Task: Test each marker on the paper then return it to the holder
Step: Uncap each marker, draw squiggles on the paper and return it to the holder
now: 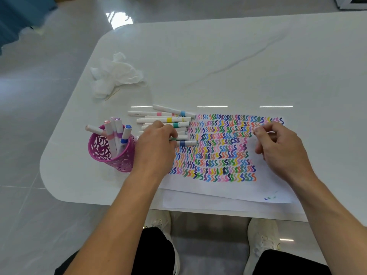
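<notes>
White marble-look table (218, 56), a grey vein running across it beyond the right hand (282, 147). Crumpled white tissue (117, 76) lies on it, well beyond the left hand (156, 145) and off to its left. Thin wooden stick (112, 94) touches the tissue's near edge. Glossy pale floor tiles (39, 100) left of the left hand. Nearer than both hands, past the table edge: white shoes (262, 233), dark trousers (155, 255). Blurred blue fabric (17, 22) far beyond, left.
</notes>
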